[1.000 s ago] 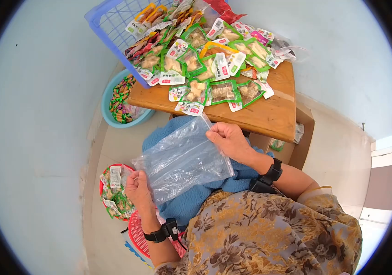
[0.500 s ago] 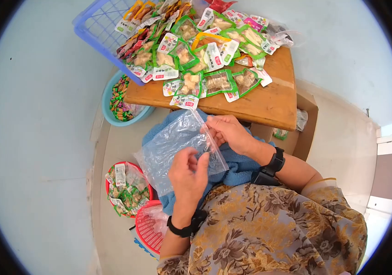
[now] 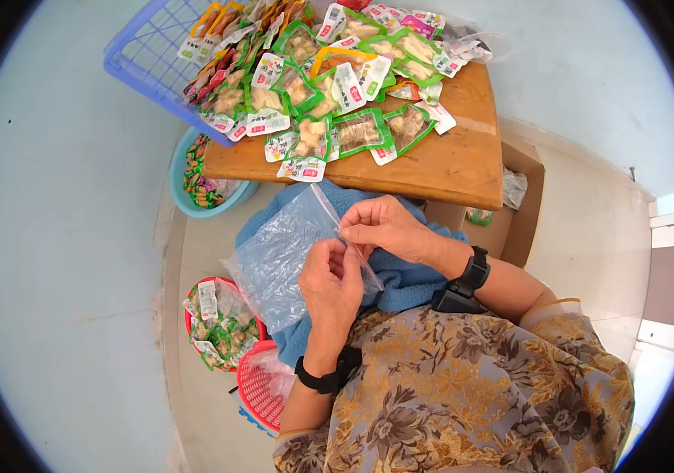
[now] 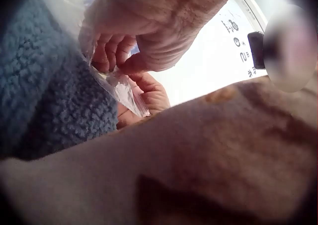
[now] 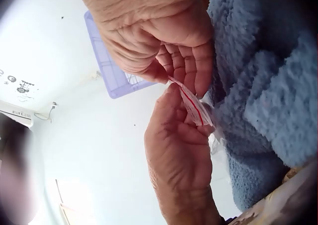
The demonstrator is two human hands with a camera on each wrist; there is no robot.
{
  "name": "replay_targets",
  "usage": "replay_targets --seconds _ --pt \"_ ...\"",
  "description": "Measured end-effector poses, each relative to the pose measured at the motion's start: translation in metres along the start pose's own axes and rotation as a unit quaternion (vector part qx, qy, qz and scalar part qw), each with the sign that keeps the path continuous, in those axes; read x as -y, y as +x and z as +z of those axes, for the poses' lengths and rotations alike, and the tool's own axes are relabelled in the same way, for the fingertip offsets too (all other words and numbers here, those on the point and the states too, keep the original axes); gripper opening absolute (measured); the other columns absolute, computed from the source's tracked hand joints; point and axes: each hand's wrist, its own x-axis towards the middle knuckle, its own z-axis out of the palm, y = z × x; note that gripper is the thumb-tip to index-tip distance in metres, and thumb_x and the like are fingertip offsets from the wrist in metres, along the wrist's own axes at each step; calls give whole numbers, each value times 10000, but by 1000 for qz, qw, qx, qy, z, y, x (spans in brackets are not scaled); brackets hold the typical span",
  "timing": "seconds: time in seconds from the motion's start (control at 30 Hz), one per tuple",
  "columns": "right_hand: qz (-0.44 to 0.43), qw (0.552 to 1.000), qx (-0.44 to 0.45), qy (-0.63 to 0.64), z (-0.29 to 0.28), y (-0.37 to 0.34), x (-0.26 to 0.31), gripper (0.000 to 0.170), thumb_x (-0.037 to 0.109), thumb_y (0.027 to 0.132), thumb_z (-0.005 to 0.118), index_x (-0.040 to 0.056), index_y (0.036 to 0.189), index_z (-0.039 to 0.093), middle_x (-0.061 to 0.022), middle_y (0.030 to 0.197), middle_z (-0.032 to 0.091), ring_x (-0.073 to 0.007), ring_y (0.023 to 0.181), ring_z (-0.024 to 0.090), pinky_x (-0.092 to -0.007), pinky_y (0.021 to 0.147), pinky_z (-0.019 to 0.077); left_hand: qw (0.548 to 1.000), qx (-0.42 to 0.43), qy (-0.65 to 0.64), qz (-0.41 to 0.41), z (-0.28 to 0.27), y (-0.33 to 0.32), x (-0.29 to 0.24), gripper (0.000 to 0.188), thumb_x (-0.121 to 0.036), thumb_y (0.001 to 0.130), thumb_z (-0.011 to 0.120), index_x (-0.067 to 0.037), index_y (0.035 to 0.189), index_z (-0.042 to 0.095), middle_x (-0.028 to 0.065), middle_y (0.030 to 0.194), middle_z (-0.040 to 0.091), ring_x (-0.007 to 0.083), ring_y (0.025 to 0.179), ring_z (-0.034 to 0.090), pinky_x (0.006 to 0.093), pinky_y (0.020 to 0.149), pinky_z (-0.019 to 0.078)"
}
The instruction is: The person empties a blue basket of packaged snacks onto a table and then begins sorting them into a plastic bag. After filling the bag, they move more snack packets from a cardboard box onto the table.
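Observation:
A clear zip bag (image 3: pixel 274 264) with a reddish seal line lies over the blue fleece (image 3: pixel 416 284) on the lap. Near the middle of its sealed edge, the left hand (image 3: pixel 329 292) pinches the bag between thumb and fingers. Right beside it the right hand (image 3: pixel 392 229) pinches the same edge, the two hands' fingertips close together. In the right wrist view the red line of the seal (image 5: pixel 194 103) runs between the right hand (image 5: pixel 164 36) and the left hand (image 5: pixel 179 150). No contents show in the bag.
Snack packs (image 3: pixel 360 132) cover much of the wooden table (image 3: pixel 463 158), beside a tipped blue basket (image 3: pixel 147 59). A light-blue basin (image 3: pixel 179 189) and red baskets (image 3: pixel 256 386) stand at the left. Under the table's right side is a cardboard box (image 3: pixel 522 221).
The left hand has moved from the bag's far lower corner to the sealed edge, beside the right hand. The bag's left end now hangs free, and the head view has shifted slightly.

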Motion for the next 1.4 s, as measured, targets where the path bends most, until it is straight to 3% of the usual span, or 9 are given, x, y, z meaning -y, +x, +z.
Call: replay_targets --seconds 0.33,0.47,0.63,0.87,0.93,1.03,1.27,1.33,1.4 --pt "-16 1000 17 -20 -1 -2 1 186 188 992 664 4 966 676 -41 816 686 -92 686 649 -244 595 541 997 7 -77 -15 0 -1 10 47 3 895 652 7 858 623 56 690 627 98 597 575 259 552 466" --pt "-19 1000 1 -25 -1 -1 -4 199 201 1000 654 8 953 661 -37 795 674 -98 679 649 -248 598 548 992 34 -117 -34 -5 -2 15 46 0 927 632 2 885 614 24 719 618 76 630 560 241 574 462" --pt "-21 1000 3 16 1 -1 -5 211 206 1010 636 16 919 621 -39 757 650 -119 639 653 -270 588 569 962 65 -236 -119 -14 -2 14 52 -52 1006 575 -28 963 592 -30 784 575 51 700 527 205 631 439" --pt "-9 999 -38 -13 0 -3 1 158 142 992 622 7 910 614 -52 722 647 -117 612 645 -266 568 561 951 27 -279 -130 -40 2 16 45 -69 1014 571 -46 975 578 -28 781 563 40 705 527 188 627 421" --pt "-21 987 -95 -128 0 -5 4 125 108 968 613 4 900 611 -50 709 645 -110 607 639 -258 567 554 962 7 -248 -112 -55 1 11 46 -76 1015 571 -50 977 571 -27 782 557 44 708 533 190 631 421" --pt "-45 978 -126 -157 -1 -7 2 102 77 925 614 -15 886 590 -53 717 636 -112 587 635 -265 512 544 980 -36 -185 -70 -71 -4 -8 48 -63 1004 580 -43 962 567 -14 783 560 59 700 540 205 631 431" --pt "-112 984 -92 -108 13 -6 7 157 64 897 644 -7 979 530 -58 735 621 -126 576 644 -266 494 540 996 -8 -87 11 -69 -19 -12 68 -20 961 621 -12 928 563 32 789 573 97 671 549 242 622 451" --pt "-18 994 -48 -99 21 -7 13 238 93 907 657 -8 1049 494 -78 775 625 -147 578 656 -280 481 539 998 6 -20 63 -68 -20 -10 56 -55 1003 588 -15 966 572 16 840 579 85 720 595 221 652 467" --pt "14 995 -33 -98 33 -11 23 281 119 908 674 -17 1069 487 -89 786 629 -157 580 660 -285 479 538 995 -17 2 97 -67 -21 -13 56 -55 1005 586 -12 972 569 28 858 580 90 716 588 221 647 463"
